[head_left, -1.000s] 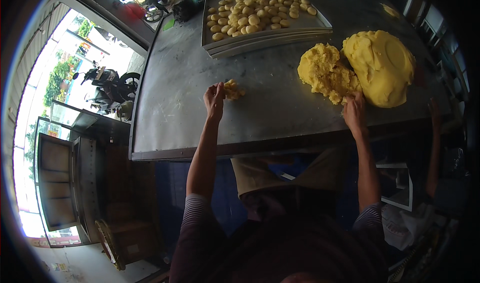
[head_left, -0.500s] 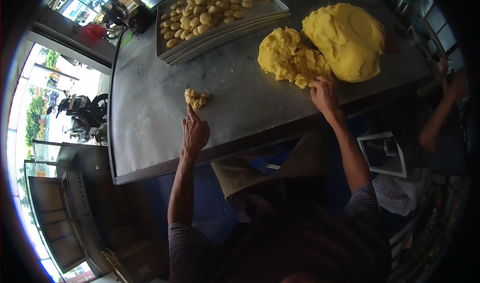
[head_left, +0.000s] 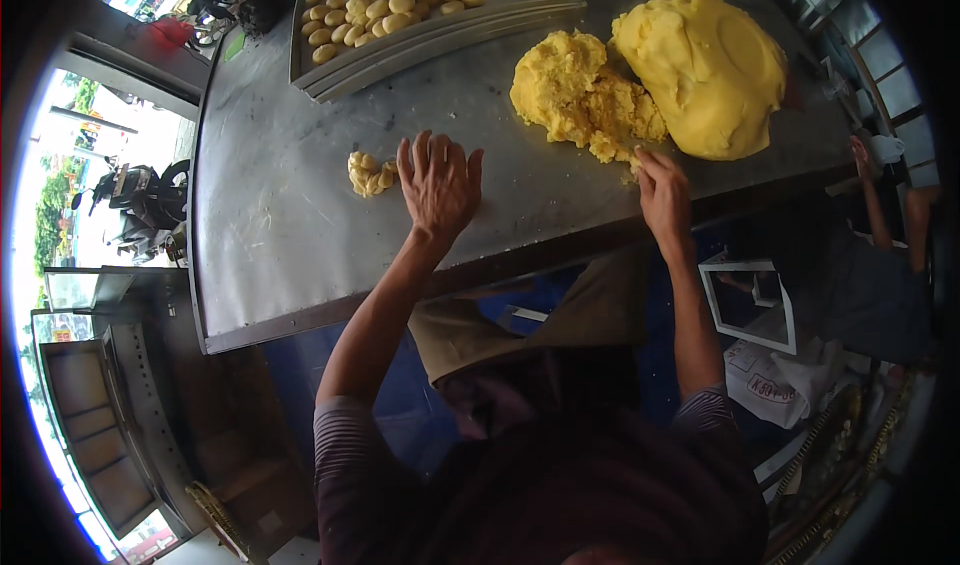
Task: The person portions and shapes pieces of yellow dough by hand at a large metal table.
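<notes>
My left hand (head_left: 438, 183) lies flat on the steel table (head_left: 270, 215), fingers spread, holding nothing. A small lump of yellow dough (head_left: 368, 173) sits just left of it, touching or nearly touching the thumb side. My right hand (head_left: 662, 190) rests at the near edge of a crumbly heap of yellow dough (head_left: 575, 90), its fingers on a few loose crumbs. Whether it pinches any cannot be told. A big smooth mound of yellow dough (head_left: 712, 65) lies to the right of the heap.
A metal tray (head_left: 440, 25) holding several small round dough pieces stands at the back of the table. Another person's arm (head_left: 872, 180) shows at the right. A street with a parked motorbike (head_left: 140, 200) lies to the left.
My left hand has let go of the small dough lump, left it on the table and come to rest flat to its right. My right hand stays at the crumbly heap.
</notes>
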`<state>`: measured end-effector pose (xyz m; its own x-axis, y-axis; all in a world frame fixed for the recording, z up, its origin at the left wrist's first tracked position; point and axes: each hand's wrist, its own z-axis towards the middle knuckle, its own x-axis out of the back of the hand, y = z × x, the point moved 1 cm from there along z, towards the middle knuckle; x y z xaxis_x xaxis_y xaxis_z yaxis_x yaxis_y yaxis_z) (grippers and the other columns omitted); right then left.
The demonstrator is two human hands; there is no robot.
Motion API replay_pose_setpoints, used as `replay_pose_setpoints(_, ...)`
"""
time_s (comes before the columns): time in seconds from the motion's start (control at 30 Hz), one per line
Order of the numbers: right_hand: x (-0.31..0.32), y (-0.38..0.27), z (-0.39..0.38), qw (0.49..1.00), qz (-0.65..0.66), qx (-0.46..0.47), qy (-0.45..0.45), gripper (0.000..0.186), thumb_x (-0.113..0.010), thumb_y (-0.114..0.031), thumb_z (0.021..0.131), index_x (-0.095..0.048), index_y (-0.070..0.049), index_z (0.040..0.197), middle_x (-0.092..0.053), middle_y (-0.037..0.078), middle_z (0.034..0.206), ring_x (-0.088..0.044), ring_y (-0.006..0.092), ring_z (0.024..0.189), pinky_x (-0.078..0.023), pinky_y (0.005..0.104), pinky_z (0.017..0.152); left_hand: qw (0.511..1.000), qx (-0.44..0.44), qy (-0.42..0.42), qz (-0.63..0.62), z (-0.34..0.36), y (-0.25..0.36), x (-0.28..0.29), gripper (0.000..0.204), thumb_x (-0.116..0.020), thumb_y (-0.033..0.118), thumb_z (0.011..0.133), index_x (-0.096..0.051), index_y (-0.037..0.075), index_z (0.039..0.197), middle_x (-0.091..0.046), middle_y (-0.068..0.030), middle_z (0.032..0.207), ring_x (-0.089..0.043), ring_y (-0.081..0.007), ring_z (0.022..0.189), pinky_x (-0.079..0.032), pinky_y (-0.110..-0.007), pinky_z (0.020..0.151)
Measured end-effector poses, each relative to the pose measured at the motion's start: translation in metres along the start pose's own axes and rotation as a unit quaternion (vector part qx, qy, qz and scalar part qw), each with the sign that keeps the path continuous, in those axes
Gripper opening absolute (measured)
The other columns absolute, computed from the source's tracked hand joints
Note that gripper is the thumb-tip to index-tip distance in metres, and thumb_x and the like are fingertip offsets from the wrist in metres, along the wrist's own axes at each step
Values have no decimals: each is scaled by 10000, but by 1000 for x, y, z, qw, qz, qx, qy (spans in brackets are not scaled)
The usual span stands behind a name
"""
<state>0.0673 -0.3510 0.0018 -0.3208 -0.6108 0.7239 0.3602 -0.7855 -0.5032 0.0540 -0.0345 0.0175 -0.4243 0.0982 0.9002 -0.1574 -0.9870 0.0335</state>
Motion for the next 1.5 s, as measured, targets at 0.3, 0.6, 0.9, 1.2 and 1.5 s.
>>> replay_pose_setpoints(0.3, -1, 1, 30, 985, -135, 56, -89, 225, -632, 57, 802, -727, 11, 1000, -646, 182, 901, -627, 377, 827, -500, 429, 737, 995, -44, 14, -92, 17, -8, -40, 356, -577, 289, 846, -505, 27, 1076, -461, -170, 1188, -419, -339, 1252, -224, -634, 1076)
replay_pose_setpoints(0.6, 8, 20, 47, 993, -40, -26, -110, 222, -629, 59, 804, -716, 28, 1006, -684, 212, 980, -657, 385, 906, -519, 417, 791, 985, -95, 130, -57, 13, -11, -28, 177, -564, 186, 833, -543, 67, 962, -528, -108, 1044, -508, -280, 1052, -291, -521, 993)
replay_pose_setpoints(0.9, 0, -59, 15, 984, 55, 67, -154, 325, -506, 66, 866, -704, -13, 1111, -681, 189, 1118, -662, 358, 1003, -526, 398, 893, 997, 30, 47, 45, -24, 10, -16, 202, -596, 206, 884, -589, 58, 1020, -535, -85, 979, -524, -240, 972, -332, -480, 904)
replay_pose_setpoints(1.2, -13, -97, 0, 958, 70, 99, -258, 398, -499, 147, 834, -622, 43, 1198, -612, 172, 1184, -585, 354, 1117, -496, 400, 956, 942, 223, -51, -246, -56, 9, 8, 163, -587, 115, 913, -584, 34, 1054, -593, -147, 1023, -546, -322, 1020, -384, -455, 896)
replay_pose_setpoints(1.5, -31, -119, -25, 959, 263, -20, -106, 297, -580, 65, 854, -596, 53, 1150, -621, 226, 1087, -622, 401, 972, -506, 423, 837, 808, 303, 2, -504, -41, 60, 15, 223, -582, 128, 957, -696, -20, 1080, -728, -195, 932, -724, -258, 868, -544, -359, 789)
